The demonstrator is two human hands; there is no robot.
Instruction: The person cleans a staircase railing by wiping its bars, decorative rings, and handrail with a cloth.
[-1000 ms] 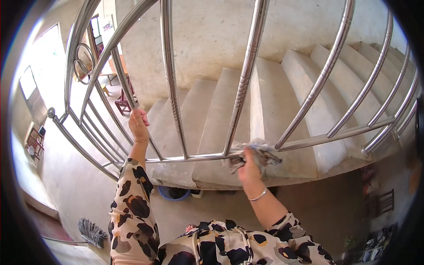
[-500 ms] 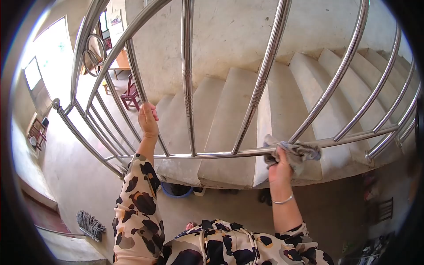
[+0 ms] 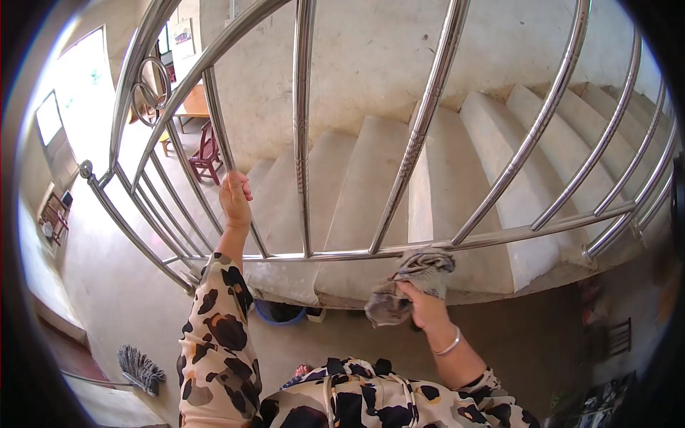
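Note:
My left hand (image 3: 235, 198) is wrapped round an upright metal baluster (image 3: 220, 121) of the stair railing, at the left of the view. Right of centre, my right hand (image 3: 426, 308) grips a crumpled grey cloth (image 3: 422, 274). The cloth's upper part is at the shiny bottom rail (image 3: 342, 254), and its lower part hangs to the left of the hand. Whether it presses on the rail I cannot tell. A metal bangle circles my right wrist.
Concrete stairs (image 3: 371, 185) rise to the right behind the railing. Below the stairs' edge stands a blue tub (image 3: 280, 314) with dark contents. A grey mop head (image 3: 143, 369) lies at lower left. A red chair (image 3: 207, 153) and a table stand beyond the railing.
My right hand has moved left and down with the cloth, which now hangs more below the bottom rail. My left hand has kept its hold on the baluster.

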